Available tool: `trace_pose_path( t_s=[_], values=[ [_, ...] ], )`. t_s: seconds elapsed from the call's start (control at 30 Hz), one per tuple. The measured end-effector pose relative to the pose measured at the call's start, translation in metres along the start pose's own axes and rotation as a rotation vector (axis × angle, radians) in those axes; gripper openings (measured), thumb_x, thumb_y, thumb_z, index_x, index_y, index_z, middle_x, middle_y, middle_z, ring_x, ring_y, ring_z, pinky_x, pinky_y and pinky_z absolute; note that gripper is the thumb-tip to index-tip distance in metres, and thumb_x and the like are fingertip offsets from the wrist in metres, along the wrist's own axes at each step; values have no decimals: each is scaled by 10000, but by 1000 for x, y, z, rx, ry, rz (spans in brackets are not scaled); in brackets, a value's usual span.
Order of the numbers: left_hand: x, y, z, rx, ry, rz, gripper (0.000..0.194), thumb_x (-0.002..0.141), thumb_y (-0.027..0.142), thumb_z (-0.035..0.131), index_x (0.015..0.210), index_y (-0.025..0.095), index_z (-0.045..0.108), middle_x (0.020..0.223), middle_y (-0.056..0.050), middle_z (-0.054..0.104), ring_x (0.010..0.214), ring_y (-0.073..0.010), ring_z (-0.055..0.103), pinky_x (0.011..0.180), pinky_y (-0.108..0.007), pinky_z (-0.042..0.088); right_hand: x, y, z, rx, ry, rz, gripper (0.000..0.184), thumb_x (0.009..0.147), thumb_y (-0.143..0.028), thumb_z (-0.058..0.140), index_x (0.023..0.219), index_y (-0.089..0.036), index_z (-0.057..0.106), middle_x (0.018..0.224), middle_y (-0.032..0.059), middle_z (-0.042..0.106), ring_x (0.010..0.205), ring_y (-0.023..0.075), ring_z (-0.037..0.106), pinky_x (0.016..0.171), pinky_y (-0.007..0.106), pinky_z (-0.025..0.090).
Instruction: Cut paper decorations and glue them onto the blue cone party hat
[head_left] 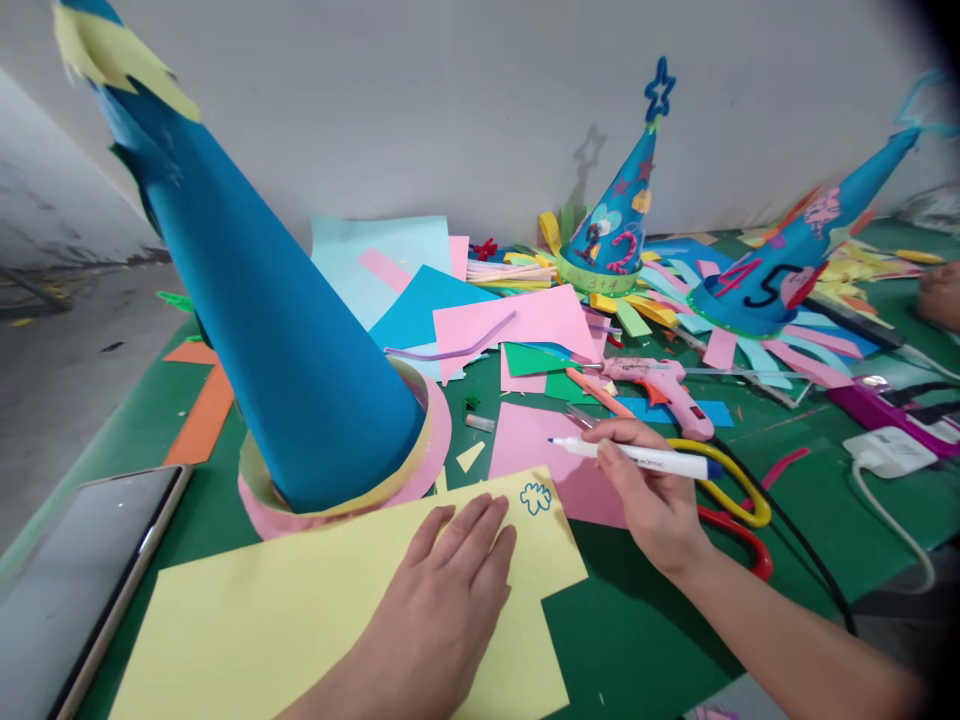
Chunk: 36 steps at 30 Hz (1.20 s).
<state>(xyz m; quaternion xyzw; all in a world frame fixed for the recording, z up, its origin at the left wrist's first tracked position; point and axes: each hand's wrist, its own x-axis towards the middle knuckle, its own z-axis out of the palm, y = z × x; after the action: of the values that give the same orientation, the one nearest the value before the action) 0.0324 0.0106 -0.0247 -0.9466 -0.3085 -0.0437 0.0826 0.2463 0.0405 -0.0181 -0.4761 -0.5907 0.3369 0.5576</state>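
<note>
My left hand [454,590] lies flat on a sheet of yellow paper [285,610], fingers stretched out. A small blue cloud-like outline [535,498] is drawn near the paper's upper right corner, just beyond my fingertips. Between the fingers of my right hand [652,500] is a white marker [637,457] with a dark blue tip, uncapped and pointing left. The tip hovers above pink paper [529,440], apart from the yellow sheet. Left of my hands stands a tall blue paper cone hat [285,350] with a yellow and pink brim.
Scissors with yellow and red handles [761,500] lie beside my right wrist. Behind them is a pink glue gun [667,385]. Two decorated cone hats [611,220] stand farther back amid paper scraps. A phone [90,580] lies at left, a purple power strip [892,400] at right. Another person's hand [941,295] shows at the right edge.
</note>
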Motion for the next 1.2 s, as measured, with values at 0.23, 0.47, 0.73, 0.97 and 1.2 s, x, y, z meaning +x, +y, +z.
trace_pose_path(
  t_s=[0.23,0.47,0.73,0.97,1.2],
  values=[
    [0,0,-9,-8,-69,2,394,814,143,436,1205,103,457,1299,-161,432,1164,-314,415,874,-459,415,0,1,3,33,-32,58,84,842,-264,482,873,-254,560,670,-34,491,581,99,432,505,218,358],
    [-1,3,-17,-89,-97,-52,352,820,125,413,1162,151,493,1276,-118,476,1171,-293,409,910,-459,369,-1,0,3,29,-163,95,66,823,-266,505,855,-217,537,700,-15,493,601,116,456,521,245,373],
    [16,6,-23,-129,-100,-29,331,812,98,396,1126,125,496,1161,-126,559,1095,-302,473,885,-484,363,-1,-4,8,-70,-237,134,125,834,-255,462,724,-205,496,531,-42,400,461,111,385,421,248,318],
    [13,3,-10,-140,-75,-44,296,812,106,394,1086,138,502,1131,-119,558,1061,-294,476,869,-470,351,-3,-2,10,-110,-276,148,107,832,-244,465,741,-194,490,579,-42,411,498,101,364,442,241,296],
    [10,-1,2,-196,-25,-18,305,814,157,419,1110,134,491,1124,-123,556,1072,-307,459,878,-479,313,-5,-1,10,-47,-342,226,93,846,-265,451,777,-207,476,627,-28,427,527,112,404,437,239,311]
  ],
)
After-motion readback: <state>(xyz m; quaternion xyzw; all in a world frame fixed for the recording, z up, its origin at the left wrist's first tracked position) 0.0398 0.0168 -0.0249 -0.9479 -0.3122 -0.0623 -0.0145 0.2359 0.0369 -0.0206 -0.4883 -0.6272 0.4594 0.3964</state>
